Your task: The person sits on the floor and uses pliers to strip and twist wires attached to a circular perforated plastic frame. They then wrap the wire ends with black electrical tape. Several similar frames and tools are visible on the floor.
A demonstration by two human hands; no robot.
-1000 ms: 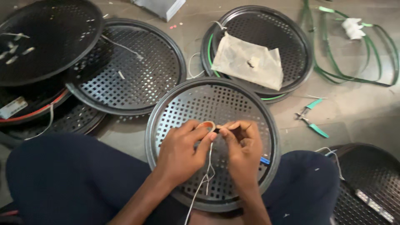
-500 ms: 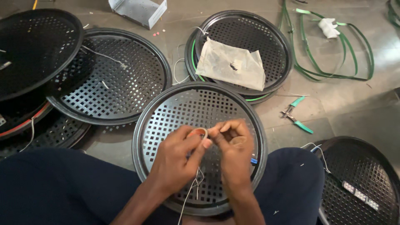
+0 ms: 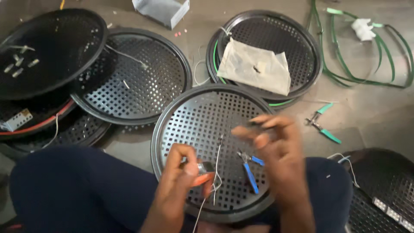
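Note:
A round black perforated tray [image 3: 202, 116] rests across my lap. My left hand [image 3: 183, 174] sits over its near part, shut on a small metal-and-orange part [image 3: 205, 169] with thin pale wires [image 3: 217, 164] running up and down from it. My right hand [image 3: 276, 144] is raised over the tray's right side and blurred. Its thumb and fingers are close together around something dark, and I cannot tell what it is. Blue-handled pliers [image 3: 249, 168] lie on the tray between the two hands.
More perforated trays lie on the floor: at left [image 3: 133, 82], far left [image 3: 47, 47], bottom right [image 3: 384, 185], and top [image 3: 280, 34] with a pale plastic bag [image 3: 254, 67] on it. Green-handled pliers [image 3: 322, 124], green band loops [image 3: 366, 64] and a grey box [image 3: 161, 11] lie around.
My right hand has pulled away from the left, up and to the right. The left hand has dropped toward me with the part. The blue pliers now show on the tray.

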